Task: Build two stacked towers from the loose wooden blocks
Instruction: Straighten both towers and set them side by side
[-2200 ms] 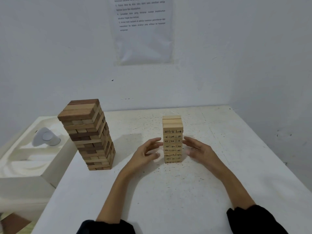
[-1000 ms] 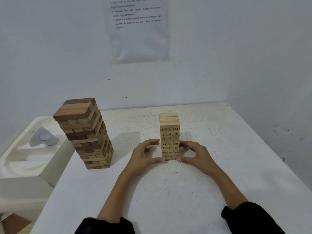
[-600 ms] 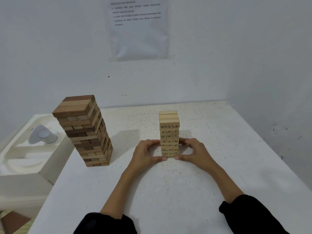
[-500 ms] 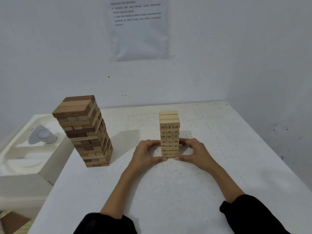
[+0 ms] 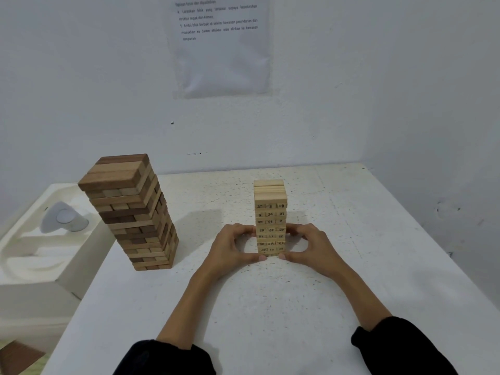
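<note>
– Sleeves (image 5: 165, 358) nearest us, black cloth, with both bare forearms reaching out over the white speckled desk (image 5: 270, 315). What are the hands doing?

– Both have a grip on the same thing. The left hand (image 5: 232, 247) and the right hand (image 5: 311, 247) clasp the small tower of pale numbered wooden blocks (image 5: 270, 209). The thumbs almost meet at its foot on the near face, and the fingers curl round its lower sides.

– Is it upright?

– Yes, it's standing on the desk about mid-width, and its upper half is clear of the hands.

– And the other one?

– Further left and well apart, the larger tower of mixed light and dark brown wooden blocks (image 5: 132, 212) stands near the desk's left edge, untouched.

– Beyond that?

– Off that left edge there's a white moulded foam tray (image 5: 32, 255) with a rounded white plastic object (image 5: 63, 217) lying in it. On the back wall hangs a printed paper sheet (image 5: 221, 63). I can't read its text from here.
</note>
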